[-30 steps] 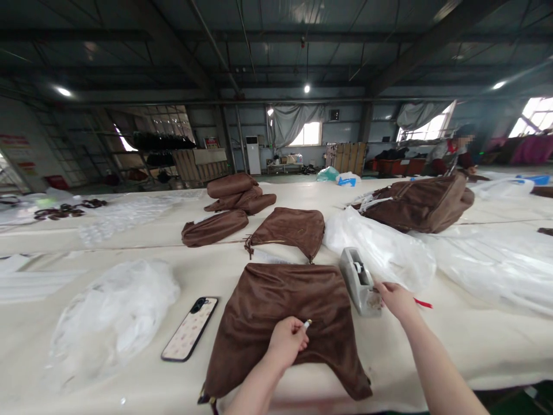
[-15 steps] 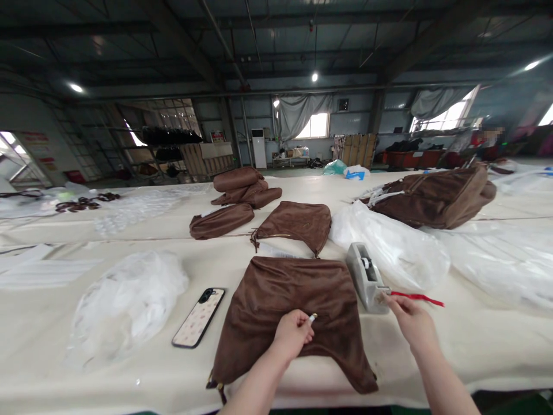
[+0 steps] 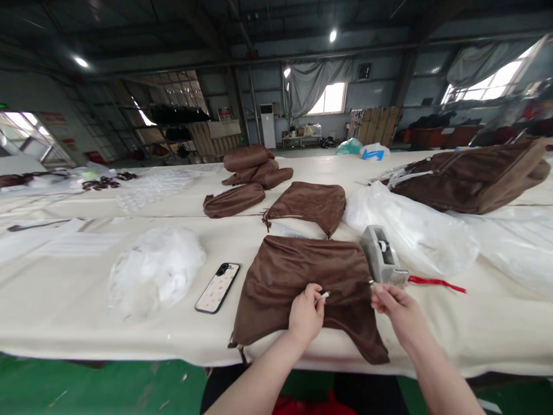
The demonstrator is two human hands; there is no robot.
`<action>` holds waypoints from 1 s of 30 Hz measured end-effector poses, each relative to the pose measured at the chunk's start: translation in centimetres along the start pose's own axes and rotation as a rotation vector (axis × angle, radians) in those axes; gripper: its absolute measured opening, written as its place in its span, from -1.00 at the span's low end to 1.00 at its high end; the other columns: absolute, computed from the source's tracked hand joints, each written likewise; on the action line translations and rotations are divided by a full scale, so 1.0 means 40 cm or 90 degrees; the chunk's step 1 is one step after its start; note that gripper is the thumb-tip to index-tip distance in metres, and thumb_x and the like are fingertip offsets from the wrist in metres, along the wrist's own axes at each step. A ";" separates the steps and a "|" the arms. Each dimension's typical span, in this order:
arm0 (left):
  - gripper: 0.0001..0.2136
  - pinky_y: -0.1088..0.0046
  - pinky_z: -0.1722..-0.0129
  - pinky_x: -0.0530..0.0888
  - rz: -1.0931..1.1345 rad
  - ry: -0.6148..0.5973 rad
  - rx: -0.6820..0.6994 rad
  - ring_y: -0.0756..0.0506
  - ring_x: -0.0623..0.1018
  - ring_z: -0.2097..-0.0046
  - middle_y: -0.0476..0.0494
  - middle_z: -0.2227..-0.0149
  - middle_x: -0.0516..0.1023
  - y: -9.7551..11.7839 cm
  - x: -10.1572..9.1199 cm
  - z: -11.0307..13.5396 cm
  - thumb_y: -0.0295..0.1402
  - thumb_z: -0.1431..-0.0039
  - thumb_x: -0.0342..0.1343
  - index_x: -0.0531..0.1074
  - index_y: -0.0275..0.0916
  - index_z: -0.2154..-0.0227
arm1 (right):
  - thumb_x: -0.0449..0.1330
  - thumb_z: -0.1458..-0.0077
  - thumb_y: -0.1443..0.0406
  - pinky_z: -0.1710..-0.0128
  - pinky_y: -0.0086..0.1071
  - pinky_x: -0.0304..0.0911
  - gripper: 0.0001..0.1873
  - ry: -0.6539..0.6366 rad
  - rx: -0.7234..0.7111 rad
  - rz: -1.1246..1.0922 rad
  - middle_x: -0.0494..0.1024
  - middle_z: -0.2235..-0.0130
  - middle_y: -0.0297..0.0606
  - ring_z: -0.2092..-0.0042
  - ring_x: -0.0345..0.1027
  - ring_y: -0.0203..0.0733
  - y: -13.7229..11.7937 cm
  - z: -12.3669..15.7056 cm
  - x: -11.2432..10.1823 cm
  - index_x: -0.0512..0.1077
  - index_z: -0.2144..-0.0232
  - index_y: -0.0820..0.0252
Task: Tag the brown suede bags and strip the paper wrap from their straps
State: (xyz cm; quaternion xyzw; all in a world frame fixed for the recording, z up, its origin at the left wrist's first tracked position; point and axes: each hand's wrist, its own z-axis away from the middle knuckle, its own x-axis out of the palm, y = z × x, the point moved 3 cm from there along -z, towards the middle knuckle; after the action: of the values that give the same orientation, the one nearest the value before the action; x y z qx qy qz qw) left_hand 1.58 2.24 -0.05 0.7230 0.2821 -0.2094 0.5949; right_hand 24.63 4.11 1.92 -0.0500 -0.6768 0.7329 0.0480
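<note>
A brown leather bag [image 3: 280,288] lies flat on the table in front of me. My left hand [image 3: 307,311] rests over its middle, thumb and fingers closed on a small white-wrapped zipper pull [image 3: 325,295]. Just beyond the bag's right edge is my right hand [image 3: 395,305], its fingertips pinched together. A tiny pale bit shows at those fingertips, too small to make out for certain. Behind that hand stands a grey tape dispenser [image 3: 380,253], with a red ribbon [image 3: 438,283] trailing from its front end.
A phone [image 3: 217,288] lies left of the bag, beside crumpled clear plastic [image 3: 155,271]. Farther back are a second brown bag [image 3: 305,202] and rolled brown pieces [image 3: 235,202]. White plastic [image 3: 415,230] and a larger brown bag pile [image 3: 470,178] occupy the right.
My right hand has left the dispenser's front end and come left to the bag's right edge. My left hand keeps its pinch on the zipper pull. The camera view has tilted down.
</note>
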 end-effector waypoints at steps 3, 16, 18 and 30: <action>-0.79 0.36 0.19 0.40 -0.030 0.018 0.008 -0.11 0.53 0.27 -0.05 0.32 0.56 0.015 -0.006 0.016 -0.47 -0.18 -0.02 0.26 -0.20 0.11 | 0.28 0.12 -0.03 0.57 -0.48 0.16 -0.59 -0.106 0.016 0.015 0.45 0.55 -0.33 0.55 0.28 -0.34 -0.040 0.024 0.129 0.41 0.47 0.21; -0.70 0.30 0.17 0.44 -0.069 0.018 0.044 -0.15 0.55 0.24 -0.12 0.29 0.56 0.020 0.000 0.033 -0.48 -0.20 -0.07 0.19 -0.24 0.00 | 0.25 0.13 0.07 0.72 -0.53 -0.05 -0.68 -0.209 0.108 -0.004 0.34 0.62 -0.42 0.67 0.12 -0.45 0.013 0.049 0.240 0.31 0.57 0.19; -0.67 0.30 0.15 0.44 -0.077 0.017 0.051 -0.14 0.54 0.23 -0.10 0.27 0.56 0.016 0.002 0.034 -0.49 -0.20 -0.07 0.17 -0.23 -0.03 | 0.23 0.13 0.08 0.76 -0.54 -0.19 -0.69 -0.206 0.120 0.006 0.34 0.62 -0.44 0.72 0.04 -0.48 0.022 0.047 0.237 0.29 0.56 0.18; -0.74 0.31 0.07 0.43 -0.088 0.000 0.092 -0.13 0.51 0.15 -0.15 0.19 0.55 0.029 -0.014 0.022 -0.48 -0.20 -0.08 0.45 -0.18 0.14 | 0.19 0.06 0.16 0.81 -0.57 -0.18 -0.78 -0.253 0.125 0.087 0.37 0.61 -0.45 0.74 0.09 -0.48 0.034 0.028 0.240 0.33 0.53 0.21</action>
State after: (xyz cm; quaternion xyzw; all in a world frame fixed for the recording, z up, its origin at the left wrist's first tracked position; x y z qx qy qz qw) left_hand 1.97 1.14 0.99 0.7427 0.3152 -0.2697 0.5257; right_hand 14.96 4.22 0.59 0.0545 -0.5933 0.7923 -0.1314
